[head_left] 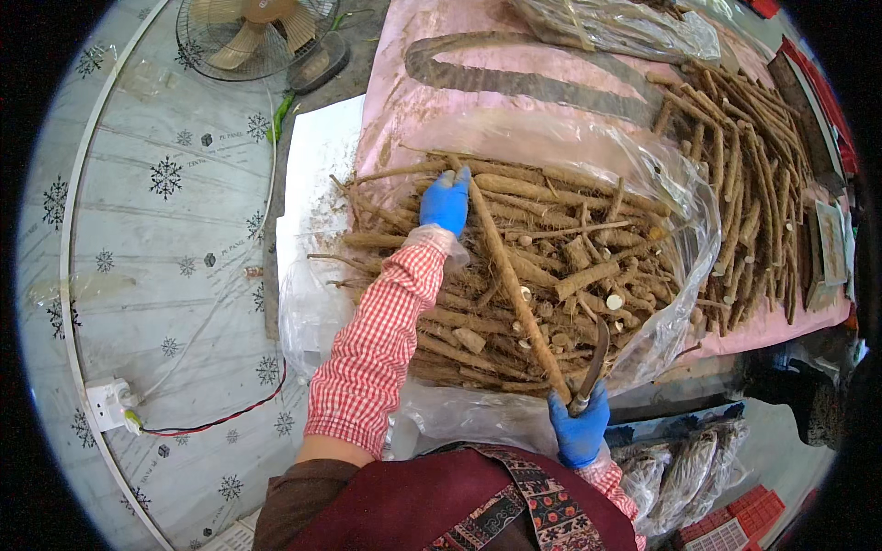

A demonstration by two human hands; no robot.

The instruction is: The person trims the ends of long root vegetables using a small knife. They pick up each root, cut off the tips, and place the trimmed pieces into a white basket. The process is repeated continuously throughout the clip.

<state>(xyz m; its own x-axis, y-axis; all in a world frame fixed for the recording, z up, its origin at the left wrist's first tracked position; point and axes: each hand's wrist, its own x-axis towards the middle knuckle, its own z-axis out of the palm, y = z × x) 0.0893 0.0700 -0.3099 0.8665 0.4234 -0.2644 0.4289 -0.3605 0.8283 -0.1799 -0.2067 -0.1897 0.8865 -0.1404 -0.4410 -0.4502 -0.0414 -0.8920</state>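
Observation:
A long brown yam [511,285] slants over the pile, its far end under my left hand [446,202], which wears a blue glove and is closed round it. The near end meets my right hand [580,427], also in a blue glove. Those fingers are wrapped round a curved knife [599,356] whose blade points up and away; whether they also grip the yam's near end I cannot tell. Under both hands lies a heap of hairy yams [464,319] on clear plastic, with several cut pieces showing white ends, such as one stub [588,278].
More long yams [755,197] are stacked at the right on a pink sheet [395,110]. A clear plastic bag [634,32] lies at the back. A fan [262,11] stands far left. Plastic-wrapped bundles [689,473] are near right. A power strip [108,406] is at left.

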